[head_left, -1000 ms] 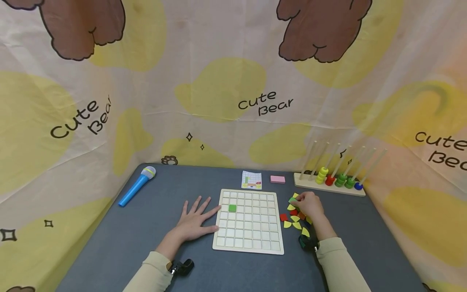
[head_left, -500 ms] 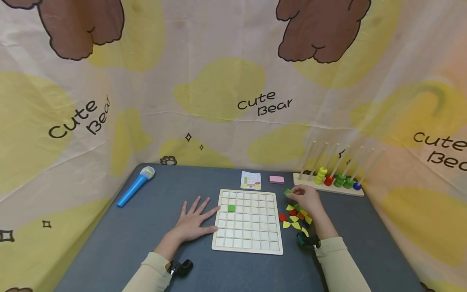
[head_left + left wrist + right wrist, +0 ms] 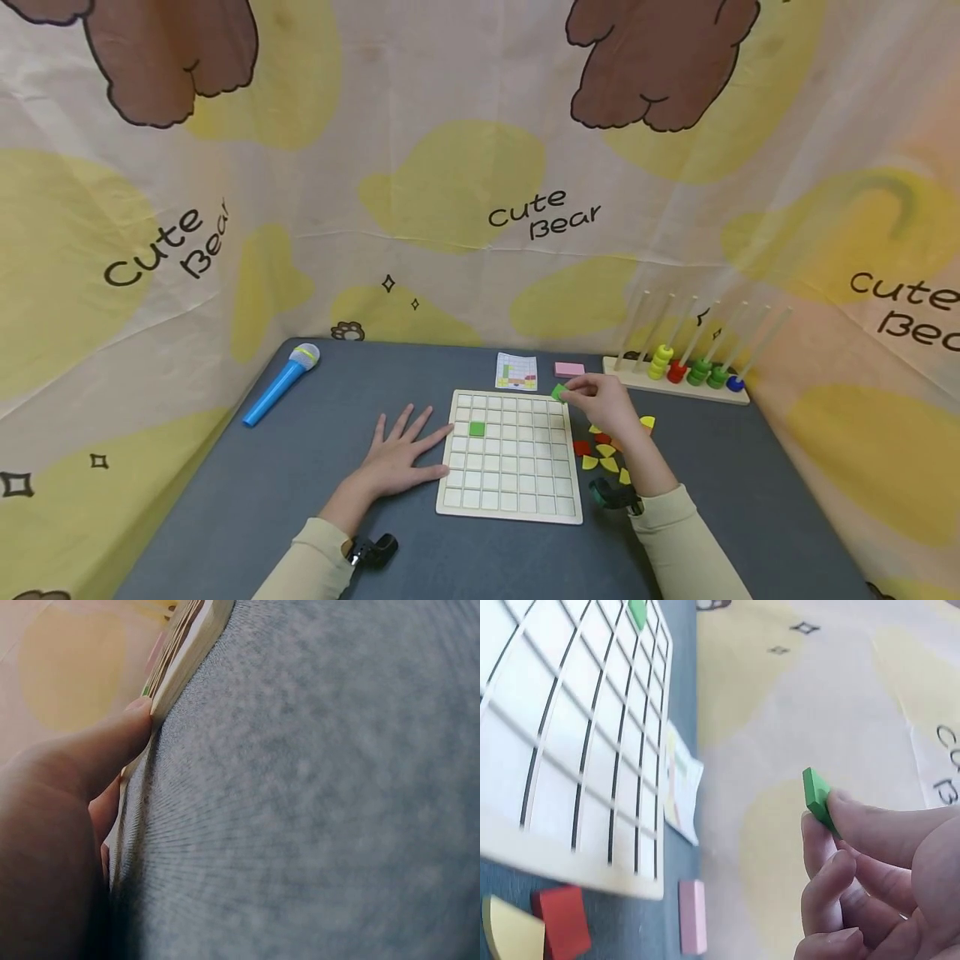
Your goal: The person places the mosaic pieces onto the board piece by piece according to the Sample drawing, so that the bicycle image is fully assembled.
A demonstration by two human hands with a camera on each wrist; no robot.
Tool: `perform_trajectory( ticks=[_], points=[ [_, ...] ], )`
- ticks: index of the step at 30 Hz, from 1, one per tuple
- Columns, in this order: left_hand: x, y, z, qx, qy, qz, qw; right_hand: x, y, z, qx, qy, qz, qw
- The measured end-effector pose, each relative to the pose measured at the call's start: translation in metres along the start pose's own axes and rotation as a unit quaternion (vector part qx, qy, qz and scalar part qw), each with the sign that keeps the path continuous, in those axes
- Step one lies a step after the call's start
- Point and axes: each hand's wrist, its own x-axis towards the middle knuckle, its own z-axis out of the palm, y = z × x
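Note:
Between thumb and fingertips my right hand [image 3: 606, 405] pinches a green tile [image 3: 819, 796], over the upper right corner of the white grid board [image 3: 513, 517]. A second green tile [image 3: 477, 429] sits in one of the board's cells, toward the upper left. My left hand [image 3: 397, 460] lies with fingers spread on the table, its thumb and index fingertip touching the board's left edge. Right of the board is a loose group of yellow quarter-round pieces [image 3: 609, 465] and red pieces [image 3: 582, 448], partly hidden under my right forearm.
Behind the board lie a printed pattern card [image 3: 516, 372] and a pink block [image 3: 569, 369]. A peg rack with coloured rings [image 3: 677, 382] stands at the back right. At the left lies a blue toy microphone [image 3: 281, 386]. A printed cloth [image 3: 450, 183] hangs behind the table.
My right hand has lifted the green tile from the loose pieces and carried it left and up to the board's upper right corner. The left hand stays in place.

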Motion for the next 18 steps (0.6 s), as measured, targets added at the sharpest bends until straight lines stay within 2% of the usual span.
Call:
perform_trajectory(
  ticks=[9,18],
  points=[
    [-0.001,0.0,0.001,0.001,-0.003,0.001,1.0,-0.007,-0.018,0.022,0.006,-0.025,-0.03,0.9992],
    [-0.001,-0.001,0.001,0.001,0.001,0.002,1.0,-0.013,-0.023,0.049,0.016,-0.035,-0.046,0.9982]
  ],
)
